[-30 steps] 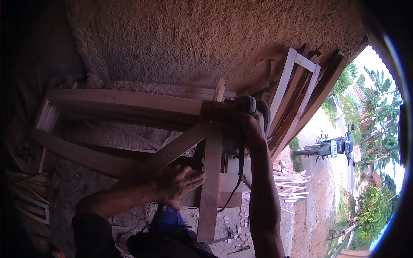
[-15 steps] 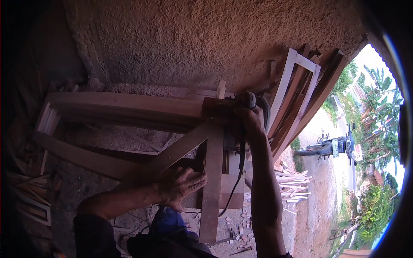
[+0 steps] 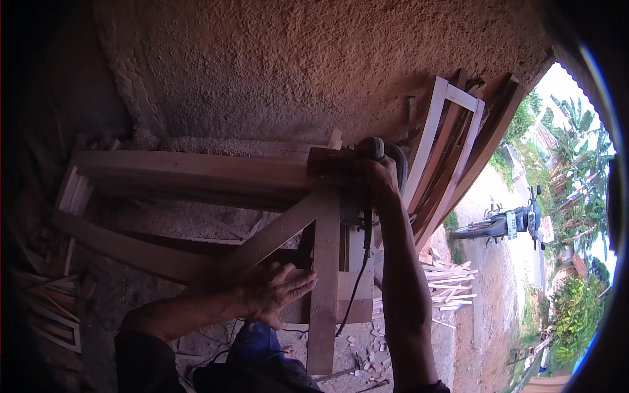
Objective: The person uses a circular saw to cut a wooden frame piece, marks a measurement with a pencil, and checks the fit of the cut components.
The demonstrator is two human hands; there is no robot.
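Observation:
My right hand grips the top of a dark corded power tool, whose exact kind I cannot make out. It sits at the right end of a long wooden beam, part of a frame on a wooden stand. The cord hangs down from it. My left hand lies over the near side of the woodwork, fingers stretched out, close to an upright plank. A diagonal brace runs above that hand to the plank. The tool's underside is hidden.
A rough wall rises behind the beam. Pale frames and boards lean there at the right. Thin offcuts lie piled beyond my right forearm, and more scraps at the left. A motorcycle stands outside.
The view has tilted slightly, and the frame's left end sits a little lower in it. Both hands and the tool keep nearly the same places on the wood.

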